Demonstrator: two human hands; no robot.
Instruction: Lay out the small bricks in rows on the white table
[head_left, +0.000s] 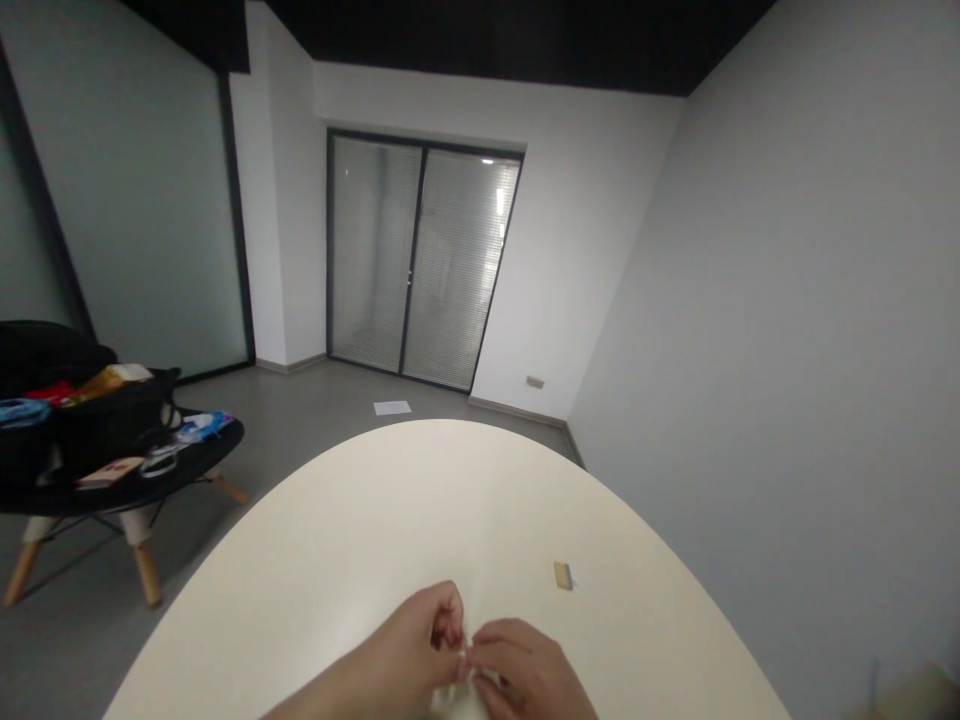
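Cream-coloured and curved along its far rim, the table (420, 490) has both of the person's hands above its near part. The left hand (424, 635) is bent inward, its fingers curled; the right hand (525, 660) comes to meet it, thumb and fingers drawn together, tips against or just beside the left's. A speck of something pale (463, 657) shows where the fingertips come together, too small and blurred for me to name, and I can't tell how firmly either hand grips it. Farther along the tabletop, right of the hands and well inside the rim, lies a small tan block (562, 576). Plain tabletop runs from the hands out to the rim. Left of the table, a black chair (187, 480) carries a black bag (112, 420); grey floor separates the two. Past the table's far rim lie a white sheet (392, 408) and, farther, glass doors (420, 260). A pale wall (787, 300) rises on the table's right.
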